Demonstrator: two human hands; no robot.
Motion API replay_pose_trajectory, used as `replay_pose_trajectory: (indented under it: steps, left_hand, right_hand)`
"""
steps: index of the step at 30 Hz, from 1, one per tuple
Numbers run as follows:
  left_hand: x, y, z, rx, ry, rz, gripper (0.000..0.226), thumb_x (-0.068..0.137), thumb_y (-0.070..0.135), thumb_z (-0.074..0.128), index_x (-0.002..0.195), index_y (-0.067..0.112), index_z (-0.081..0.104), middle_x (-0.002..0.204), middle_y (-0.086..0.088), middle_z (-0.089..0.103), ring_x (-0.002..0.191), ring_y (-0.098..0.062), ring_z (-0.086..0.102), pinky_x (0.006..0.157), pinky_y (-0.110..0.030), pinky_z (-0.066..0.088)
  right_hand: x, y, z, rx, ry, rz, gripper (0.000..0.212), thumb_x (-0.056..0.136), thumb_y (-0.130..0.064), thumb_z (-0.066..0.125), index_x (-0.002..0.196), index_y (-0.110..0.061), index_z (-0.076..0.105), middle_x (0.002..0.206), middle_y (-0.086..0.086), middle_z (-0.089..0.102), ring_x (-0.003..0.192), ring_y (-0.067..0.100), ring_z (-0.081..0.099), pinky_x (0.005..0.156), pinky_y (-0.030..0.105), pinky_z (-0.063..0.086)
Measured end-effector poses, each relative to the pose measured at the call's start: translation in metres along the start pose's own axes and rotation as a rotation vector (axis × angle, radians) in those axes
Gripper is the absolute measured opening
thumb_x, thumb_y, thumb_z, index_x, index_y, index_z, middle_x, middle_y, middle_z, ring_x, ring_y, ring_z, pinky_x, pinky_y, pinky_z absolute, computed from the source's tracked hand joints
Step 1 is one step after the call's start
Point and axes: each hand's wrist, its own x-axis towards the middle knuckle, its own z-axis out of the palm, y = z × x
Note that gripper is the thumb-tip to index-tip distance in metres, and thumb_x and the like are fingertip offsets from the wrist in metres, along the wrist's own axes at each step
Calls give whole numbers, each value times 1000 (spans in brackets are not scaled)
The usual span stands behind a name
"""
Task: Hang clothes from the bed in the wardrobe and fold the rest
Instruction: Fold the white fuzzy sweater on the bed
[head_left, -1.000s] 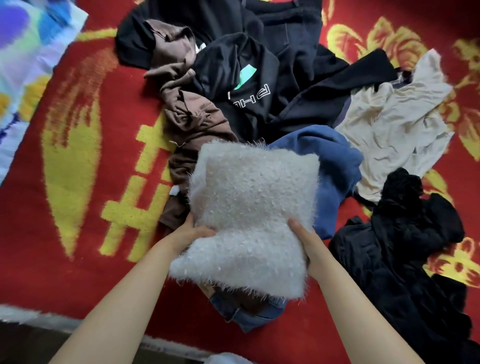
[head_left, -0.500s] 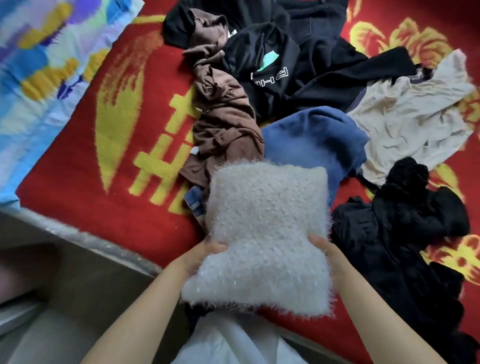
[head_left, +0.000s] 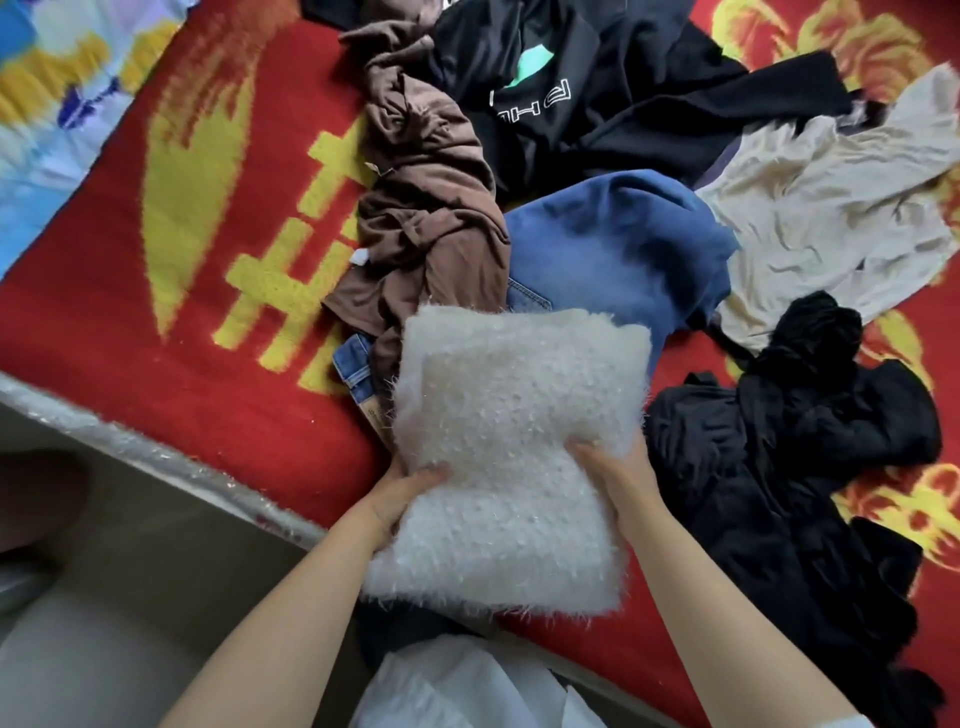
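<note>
The folded white fluffy sweater (head_left: 509, 457) is held at the near edge of the bed (head_left: 156, 322), partly over the red blanket. The left hand (head_left: 405, 493) grips its left edge, thumb on top; the right hand (head_left: 618, 478) grips the right edge — both grasp the sweater. Compared with a second ago, the sweater sits nearer the bed edge, uncovering more of the blue garment (head_left: 623, 249) and the jeans (head_left: 358, 369) beside the brown garment (head_left: 431, 208). The black pile (head_left: 779, 467) lies unchanged to the right.
</note>
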Motion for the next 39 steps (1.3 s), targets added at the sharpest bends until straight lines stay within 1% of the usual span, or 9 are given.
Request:
replay_pose_trajectory:
  steps: [7,14,18,21,23,25,30,33,39]
  left_hand:
    - [-5,-7,1,-43,-24,-25,150,5,45,92,138,15,30,113,-8,60,100,-25,60,82,-39,49]
    - [-74,-31,-7,-149,-16,19,144,1,47,89,132,13,42,101,-7,62,86,-21,62,66,-33,49]
    - [-133,-42,-21,-188,17,87,98,33,23,93,120,2,53,71,-4,70,58,-14,68,47,-23,53]
    - [-172,-48,-41,-202,166,214,112,26,37,94,123,8,45,83,-4,63,53,-5,66,44,-16,50]
    - [-212,-53,-62,-267,260,283,70,71,19,79,128,7,41,79,0,62,46,2,61,43,-11,47]
    - [-254,-64,-86,-361,356,308,32,93,6,49,124,6,42,84,4,61,42,8,56,43,-6,43]
    - [-357,-125,-161,-413,591,501,82,42,36,83,114,11,53,100,-3,64,81,-14,66,66,-14,53]
    - [-432,-175,-212,-510,817,605,70,78,8,70,137,10,32,112,0,50,105,-17,51,52,-1,41]
    - [-557,-308,-331,-664,1177,686,63,88,2,55,142,7,22,127,-3,44,109,-10,42,70,-11,39]
  right_hand:
    - [12,6,-20,165,-166,301,38,79,-2,64,116,-3,53,66,-1,70,57,8,67,49,18,52]
    - [-43,-16,-28,183,-284,389,45,83,-21,62,122,-2,55,86,6,67,82,25,64,83,37,50]
    - [-86,-36,-7,117,-428,299,10,90,-8,51,82,-8,58,51,-1,66,45,10,63,40,15,46]
    - [-115,-49,23,98,-557,234,4,79,-11,64,77,-10,67,54,0,67,48,11,65,43,16,48]
    - [-139,-58,57,0,-693,163,44,35,-28,90,72,-13,73,64,3,69,56,15,67,50,20,52]
    - [-166,-63,98,-130,-768,91,88,7,-45,90,86,-14,67,75,2,71,68,16,68,58,24,53]
    - [-264,-56,209,-379,-997,-37,80,31,-52,87,97,-14,61,66,4,65,53,21,60,46,23,46]
    - [-339,-26,291,-484,-1143,-170,89,19,-60,86,92,-15,62,66,5,60,57,19,48,55,28,37]
    - [-526,60,434,-596,-1502,-201,35,70,-11,72,101,-14,56,87,2,69,73,13,68,66,27,57]
